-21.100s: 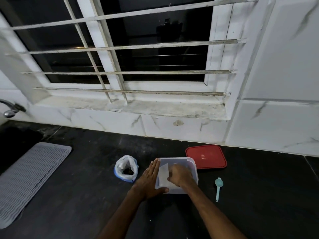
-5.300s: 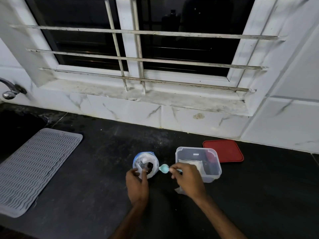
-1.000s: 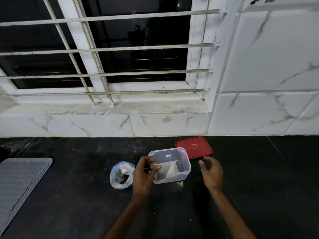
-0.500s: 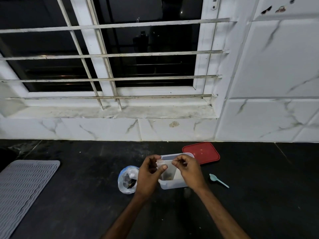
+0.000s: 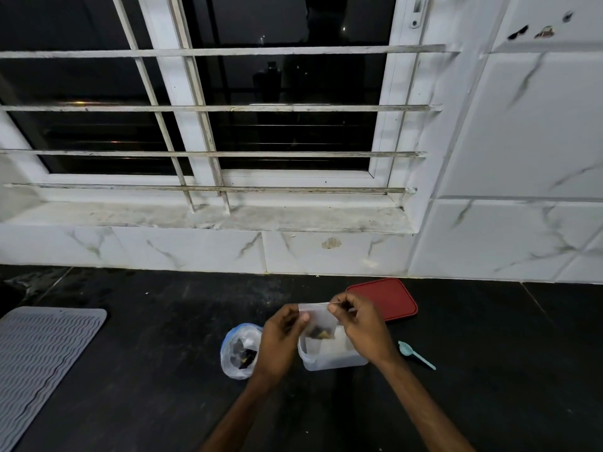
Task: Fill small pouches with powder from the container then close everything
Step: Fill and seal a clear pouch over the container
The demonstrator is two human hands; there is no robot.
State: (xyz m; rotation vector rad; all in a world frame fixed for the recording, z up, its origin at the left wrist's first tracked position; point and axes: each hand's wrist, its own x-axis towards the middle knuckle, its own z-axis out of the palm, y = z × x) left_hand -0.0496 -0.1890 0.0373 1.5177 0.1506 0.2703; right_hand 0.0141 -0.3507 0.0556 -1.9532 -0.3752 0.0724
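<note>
Black countertop [image 5: 130, 402] below a barred window [image 5: 293, 83], white marbled wall tiles [image 5: 522, 141] around it.
A grey ribbed mat [image 5: 42, 360] lies flat on the counter at the far left, partly cut by the frame edge. Horizontal white bars [image 5: 261, 108] cross the dark panes; the sill [image 5: 228, 218] looks grimy, and a brownish stain [image 5: 331, 243] marks the tile just under it.
</note>
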